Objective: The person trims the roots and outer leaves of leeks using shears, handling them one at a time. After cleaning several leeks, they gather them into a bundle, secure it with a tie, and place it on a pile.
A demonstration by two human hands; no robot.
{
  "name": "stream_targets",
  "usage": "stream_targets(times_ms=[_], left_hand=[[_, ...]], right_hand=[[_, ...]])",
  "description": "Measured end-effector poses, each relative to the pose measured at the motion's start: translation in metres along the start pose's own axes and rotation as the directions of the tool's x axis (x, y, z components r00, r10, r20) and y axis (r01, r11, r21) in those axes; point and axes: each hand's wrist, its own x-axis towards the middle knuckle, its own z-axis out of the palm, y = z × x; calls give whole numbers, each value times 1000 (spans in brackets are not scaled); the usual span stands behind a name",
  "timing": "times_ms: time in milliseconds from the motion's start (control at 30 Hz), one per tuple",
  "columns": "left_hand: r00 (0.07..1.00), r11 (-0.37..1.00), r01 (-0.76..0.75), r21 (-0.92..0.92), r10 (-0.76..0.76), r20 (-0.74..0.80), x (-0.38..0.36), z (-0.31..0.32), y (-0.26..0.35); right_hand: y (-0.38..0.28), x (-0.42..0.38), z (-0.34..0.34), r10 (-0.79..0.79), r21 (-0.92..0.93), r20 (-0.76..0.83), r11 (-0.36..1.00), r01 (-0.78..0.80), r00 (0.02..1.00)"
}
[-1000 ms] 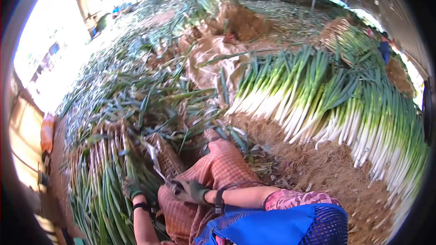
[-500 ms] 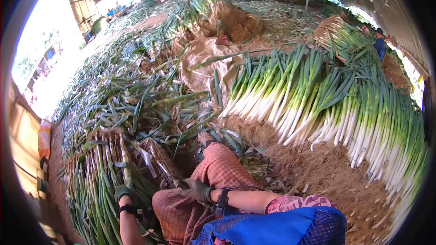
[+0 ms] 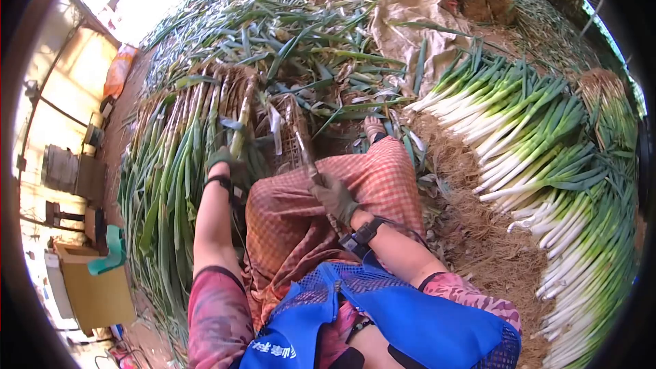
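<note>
My right hand (image 3: pixel 335 199), in a dark glove, is wrapped round a thin, brownish green onion stalk (image 3: pixel 309 157) above my checked trouser legs. The stalk slants from the brown heap ahead toward my lap. My left hand (image 3: pixel 224 160), also gloved, is low over a pile of uncleaned green onions (image 3: pixel 174 140) on my left; its fingers are blurred and partly hidden, close to a thick stalk (image 3: pixel 242 113). That pile lies with its roots away from me and its leaves toward me. Cleaned green onions (image 3: pixel 506 137) with white stems curve in a row on my right.
Leaf waste (image 3: pixel 273 27) covers the ground ahead. A tan sack cloth (image 3: pixel 417 37) lies beyond my bare foot (image 3: pixel 373 127). Dry roots (image 3: pixel 478 232) are heaped on my right. Along the left wall stand a green plastic stool (image 3: pixel 109 251) and an orange-white bag (image 3: pixel 119 70).
My view has tipped down and turned left. My right hand has come up off my knee area and now grips the stalk. My left hand remains at the uncleaned pile.
</note>
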Motion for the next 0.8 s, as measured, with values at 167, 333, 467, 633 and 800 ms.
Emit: stream_targets(times_ms=[167, 333, 467, 633, 800], left_hand=[[936, 911, -108, -398, 228, 268, -41, -12, -23], [910, 689, -139, -711, 372, 183, -160, -88, 7], [918, 742, -310, -595, 397, 16, -172, -106, 58], [976, 955, -102, -277, 150, 158, -78, -62, 63], [910, 990, 97, -98, -48, 412, -65, 4, 44]], right_hand=[[-17, -11, -8, -72, 67, -121, 995, 80, 990], [-16, -8, -6, -59, 268, 8, 962, 55, 998], [-15, 17, -16, -41, 196, 125, 980, 16, 991], [7, 24, -22, 99, 196, 114, 973, -120, 989], [-33, -60, 22, 218, -106, 119, 973, -206, 969]])
